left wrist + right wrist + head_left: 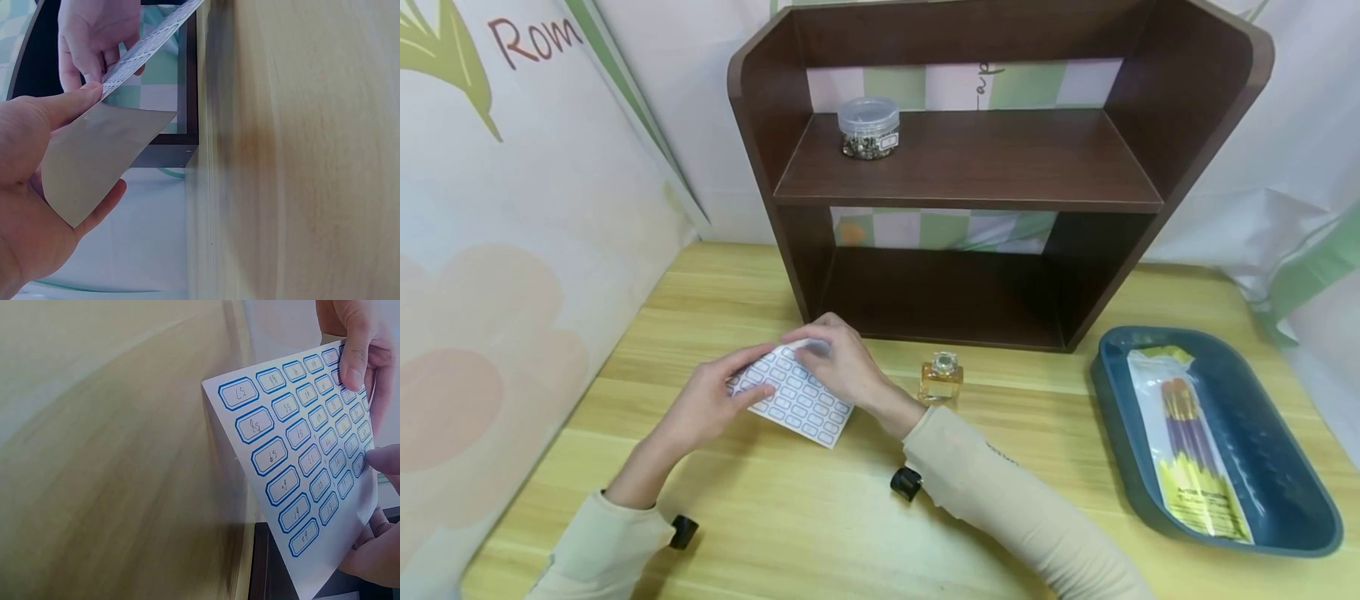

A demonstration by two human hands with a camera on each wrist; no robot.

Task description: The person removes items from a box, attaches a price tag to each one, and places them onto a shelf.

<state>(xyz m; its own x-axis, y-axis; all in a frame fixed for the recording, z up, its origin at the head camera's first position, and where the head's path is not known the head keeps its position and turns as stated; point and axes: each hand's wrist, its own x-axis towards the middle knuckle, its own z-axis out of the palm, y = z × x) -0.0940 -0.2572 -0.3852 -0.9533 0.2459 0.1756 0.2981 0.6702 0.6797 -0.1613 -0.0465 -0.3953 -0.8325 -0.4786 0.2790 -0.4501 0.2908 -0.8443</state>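
A white sheet of label stickers (pixel 801 400), with blue-bordered boxes and handwritten numbers (pixel 294 447), is tilted above the table in front of the shelf. My left hand (pixel 703 408) grips its left side, thumb over the printed face and fingers behind. At the far edge my right hand (pixel 842 362) pinches the sheet, with its thumb tip against the labels (pixel 359 465). Below the left thumb, a plain greyish flap of paper (pixel 103 159) bends away from the printed part in the left wrist view. Whether any label has lifted, I cannot tell.
A square glass perfume bottle (pixel 941 379) stands right of the right hand. Behind is a dark brown two-tier shelf (pixel 970 158), its upper tier bearing a lidded, labelled clear jar (pixel 868 129). At right, a blue tray (pixel 1273 442) contains packaged paintbrushes (pixel 1187 442).
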